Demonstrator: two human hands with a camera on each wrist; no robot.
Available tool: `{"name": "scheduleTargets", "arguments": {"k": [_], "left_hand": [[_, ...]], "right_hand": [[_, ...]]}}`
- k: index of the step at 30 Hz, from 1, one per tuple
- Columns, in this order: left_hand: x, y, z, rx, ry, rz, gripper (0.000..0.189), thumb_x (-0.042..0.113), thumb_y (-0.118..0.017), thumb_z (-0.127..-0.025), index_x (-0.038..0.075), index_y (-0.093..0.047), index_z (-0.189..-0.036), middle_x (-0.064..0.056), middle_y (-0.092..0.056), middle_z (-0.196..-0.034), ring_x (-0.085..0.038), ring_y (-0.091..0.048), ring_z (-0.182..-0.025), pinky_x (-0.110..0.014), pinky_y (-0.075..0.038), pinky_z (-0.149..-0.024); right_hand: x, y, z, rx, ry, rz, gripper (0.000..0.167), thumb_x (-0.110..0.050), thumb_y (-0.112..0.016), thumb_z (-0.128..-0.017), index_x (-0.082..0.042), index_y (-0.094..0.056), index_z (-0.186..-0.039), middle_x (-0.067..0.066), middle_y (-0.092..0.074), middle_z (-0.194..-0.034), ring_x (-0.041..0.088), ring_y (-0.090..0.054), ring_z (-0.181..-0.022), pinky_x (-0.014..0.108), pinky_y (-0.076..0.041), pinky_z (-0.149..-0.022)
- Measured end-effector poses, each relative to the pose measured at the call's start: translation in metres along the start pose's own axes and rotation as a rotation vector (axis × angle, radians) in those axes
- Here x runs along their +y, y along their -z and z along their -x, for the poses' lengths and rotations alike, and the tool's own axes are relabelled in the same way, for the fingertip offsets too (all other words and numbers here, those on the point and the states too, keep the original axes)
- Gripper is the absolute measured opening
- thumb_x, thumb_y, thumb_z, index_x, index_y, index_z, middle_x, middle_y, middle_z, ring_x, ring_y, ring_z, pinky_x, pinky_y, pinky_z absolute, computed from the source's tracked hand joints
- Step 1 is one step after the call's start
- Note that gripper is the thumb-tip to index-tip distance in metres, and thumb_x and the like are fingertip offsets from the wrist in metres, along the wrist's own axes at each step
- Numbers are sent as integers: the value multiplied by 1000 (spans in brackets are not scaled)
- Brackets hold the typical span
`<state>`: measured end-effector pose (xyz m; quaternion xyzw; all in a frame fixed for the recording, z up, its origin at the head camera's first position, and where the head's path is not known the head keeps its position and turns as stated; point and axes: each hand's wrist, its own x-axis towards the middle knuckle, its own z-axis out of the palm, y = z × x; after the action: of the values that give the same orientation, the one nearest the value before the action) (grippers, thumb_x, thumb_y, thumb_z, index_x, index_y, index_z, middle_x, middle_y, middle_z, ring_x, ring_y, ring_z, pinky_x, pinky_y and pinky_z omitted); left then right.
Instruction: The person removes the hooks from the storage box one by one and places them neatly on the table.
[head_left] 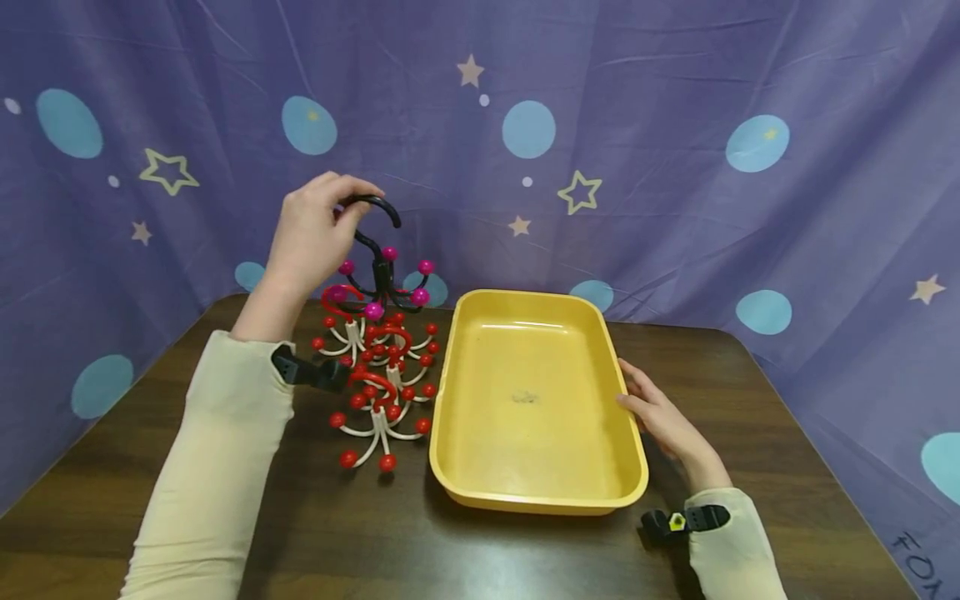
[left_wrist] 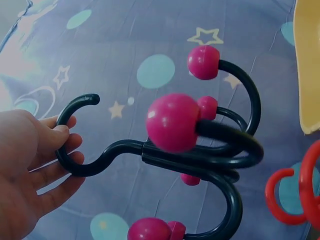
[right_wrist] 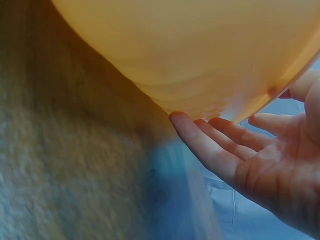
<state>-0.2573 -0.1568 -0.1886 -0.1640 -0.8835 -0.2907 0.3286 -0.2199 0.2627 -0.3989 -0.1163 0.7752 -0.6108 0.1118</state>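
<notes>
My left hand point(head_left: 315, 225) pinches the curved top of a black multi-arm hook hanger point(head_left: 382, 275) between thumb and fingers. Pink balls tip the arms of this hanger, which hangs above several white hook hangers point(head_left: 378, 423) with red hooks and red balls. In the left wrist view, the thumb and fingers point(left_wrist: 55, 160) lie around the black hook's bend. At the right side of a yellow tray point(head_left: 540, 392), my right hand point(head_left: 667, 417) holds the rim. Its thumb is over the edge and its fingers point(right_wrist: 195, 135) lie against the outer wall.
A dark wooden table point(head_left: 360, 542) carries the tray and the white hangers, which stand close together left of the tray. A purple patterned curtain point(head_left: 645, 200) hangs behind the table. The tray has a raised wall all round.
</notes>
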Motion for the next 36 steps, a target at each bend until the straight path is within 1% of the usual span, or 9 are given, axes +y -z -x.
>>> {"name": "scheduleTargets", "arguments": {"k": [5, 11, 20, 27, 30, 34, 35, 36], "left_hand": [[-11, 7, 4, 12, 29, -31, 20, 15, -52, -92, 10, -67, -105, -9, -60, -95, -23, -50, -79, -31, -37, -68], [-23, 14, 12, 13, 64, -55, 21, 14, -51, -93, 9, -66, -108, -11, -59, -96, -25, -51, -80, -33, -37, -68], [-45, 23, 28, 28, 106, -77, 21, 15, -52, -93, 10, -67, -107, -12, -58, -96, -22, -48, -77, -31, -34, -65], [-65, 25, 41, 14, 125, -90, 21, 15, -53, -92, 9, -67, -107, -13, -59, -97, -25, -52, -80, -31, -35, -66], [-72, 25, 47, 14, 129, -84, 21, 15, -54, -92, 9, -67, -107, -13, -59, -97, -28, -54, -83, -32, -37, -67], [-80, 26, 56, -10, 153, -66, 22, 16, -52, -93, 10, -66, -109, -13, -59, -100, -29, -55, -87, -38, -40, -71], [-82, 26, 59, -16, 156, -64, 22, 16, -52, -93, 10, -66, -109, -13, -59, -101, -30, -55, -88, -39, -41, -71], [-85, 26, 62, -19, 155, -68, 22, 16, -52, -93, 10, -66, -109, -12, -59, -101, -29, -55, -87, -38, -41, -71]], "right_hand": [[0, 0, 0, 0, -5, 5, 63, -9, -39, -95, -7, -3, -146, 34, -27, -137, 31, -56, -102, 33, -52, -73], [0, 0, 1, 4, -9, 10, 63, -9, -39, -96, -8, -3, -146, 34, -26, -138, 33, -55, -103, 34, -52, -74], [-1, 0, 3, -5, 2, 12, 63, -11, -39, -96, -7, -2, -146, 34, -25, -138, 36, -54, -105, 33, -51, -75], [-1, 0, 4, -12, -4, 20, 64, -11, -39, -96, -7, 0, -146, 33, -22, -141, 39, -50, -110, 35, -51, -77], [-2, 1, 5, -6, -2, 25, 64, -12, -40, -96, -7, -1, -146, 33, -23, -140, 36, -53, -106, 35, -51, -76], [-2, 1, 5, -3, -5, 27, 64, -13, -40, -96, -8, -1, -147, 34, -25, -138, 30, -58, -98, 33, -52, -71], [-2, 1, 5, -5, -7, 27, 64, -13, -40, -96, -8, -1, -147, 34, -26, -138, 29, -58, -97, 33, -52, -71], [-2, 0, 5, -8, -7, 27, 64, -13, -40, -96, -8, -1, -147, 34, -25, -138, 29, -57, -98, 32, -52, -71]]}}
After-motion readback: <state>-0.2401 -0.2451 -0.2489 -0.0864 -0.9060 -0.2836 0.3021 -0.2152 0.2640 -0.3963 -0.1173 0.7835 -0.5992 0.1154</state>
